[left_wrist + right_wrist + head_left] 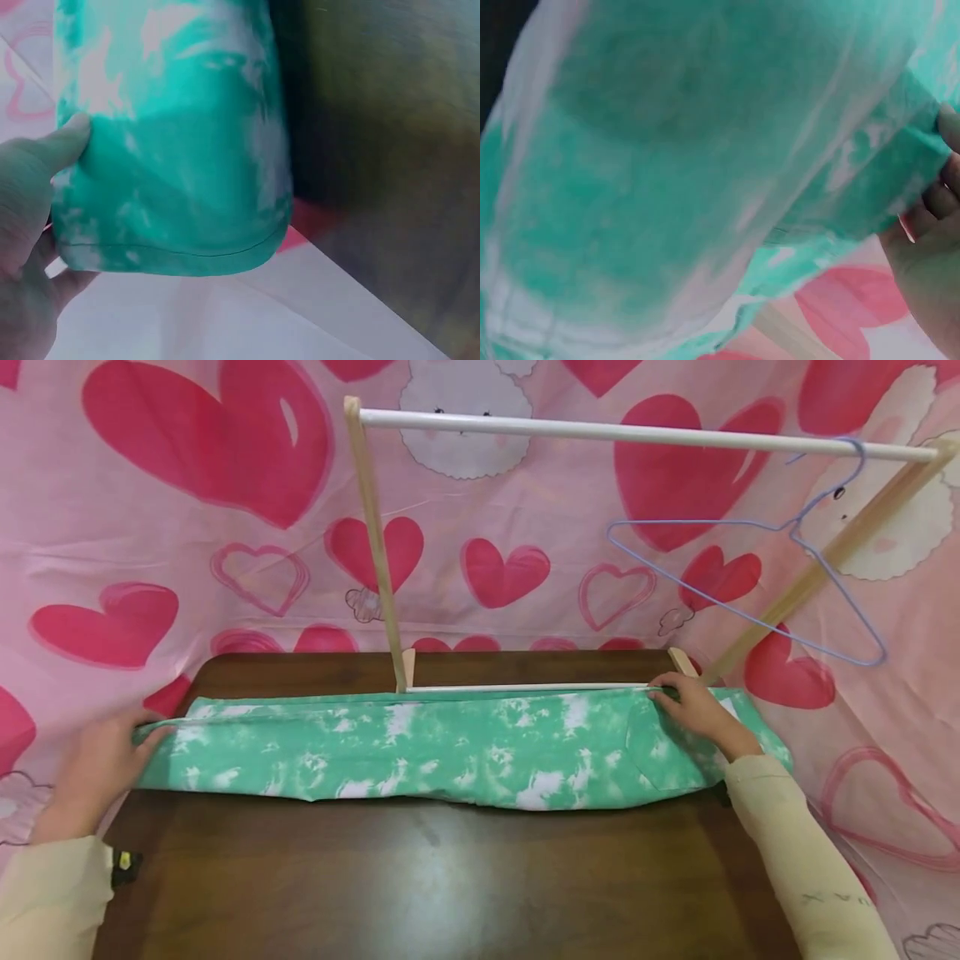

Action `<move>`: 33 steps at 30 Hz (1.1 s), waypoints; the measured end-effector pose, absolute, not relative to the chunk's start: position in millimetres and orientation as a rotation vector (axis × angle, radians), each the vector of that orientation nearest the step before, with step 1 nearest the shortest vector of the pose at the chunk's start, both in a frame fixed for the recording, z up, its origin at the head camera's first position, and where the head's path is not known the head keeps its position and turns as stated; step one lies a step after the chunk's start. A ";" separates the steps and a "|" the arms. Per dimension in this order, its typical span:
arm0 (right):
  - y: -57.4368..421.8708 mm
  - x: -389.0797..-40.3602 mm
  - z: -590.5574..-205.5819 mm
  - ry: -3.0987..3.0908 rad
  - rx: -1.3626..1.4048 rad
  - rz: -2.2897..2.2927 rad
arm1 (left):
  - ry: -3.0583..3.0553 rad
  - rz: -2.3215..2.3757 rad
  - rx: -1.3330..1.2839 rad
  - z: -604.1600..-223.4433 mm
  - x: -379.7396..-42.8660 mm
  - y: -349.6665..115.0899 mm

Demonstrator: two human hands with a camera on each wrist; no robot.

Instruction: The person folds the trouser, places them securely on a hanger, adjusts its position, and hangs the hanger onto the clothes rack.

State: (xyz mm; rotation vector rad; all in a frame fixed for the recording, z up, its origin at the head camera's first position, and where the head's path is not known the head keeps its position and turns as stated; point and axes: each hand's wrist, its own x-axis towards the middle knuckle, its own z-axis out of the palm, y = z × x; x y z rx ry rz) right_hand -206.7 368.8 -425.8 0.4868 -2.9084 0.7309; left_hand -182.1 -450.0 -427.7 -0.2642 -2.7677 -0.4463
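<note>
Folded lengthwise, a pair of green-and-white tie-dye trousers [450, 752] stretches across the brown table. My left hand [101, 764] pinches the upper corner of the leg end at the left. In the left wrist view the thumb lies on top of the stitched hem [172, 251] and the other fingers are underneath. At the right end, my right hand [697, 710] pinches the far edge near the waist, beside a pocket seam. The right wrist view shows the fingers of the right hand [930, 232] at the cloth's edge, partly cut off by the frame.
Behind the trousers stands a wooden rack with a white top rail [600, 431]. A blue wire hanger [750, 522] hangs at the rail's right end. Bare brown table [420, 877] lies in front. Pink heart-patterned cloth [487, 568] surrounds the table at the back and sides.
</note>
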 end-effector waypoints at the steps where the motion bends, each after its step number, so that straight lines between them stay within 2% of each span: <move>1: 369.0 -208.3 -424.1 -2.890 0.478 0.727 | -2.736 -0.454 -0.270 -425.7 -184.1 -449.4; 6: 367.9 -214.9 -422.6 -2.842 0.419 0.718 | -2.712 -0.544 -0.185 -423.7 -197.2 -445.9; 13: 370.4 -222.6 -440.7 -3.016 0.381 0.680 | -2.746 -0.740 -0.036 -449.4 -213.6 -449.4; 24: 401.4 -213.8 -443.7 -3.294 0.185 0.583 | -2.923 -0.987 0.208 -484.9 -206.2 -468.7; 33: 425.6 -206.9 -450.2 -3.251 0.151 0.203 | -2.935 -0.904 0.305 -492.1 -196.6 -472.2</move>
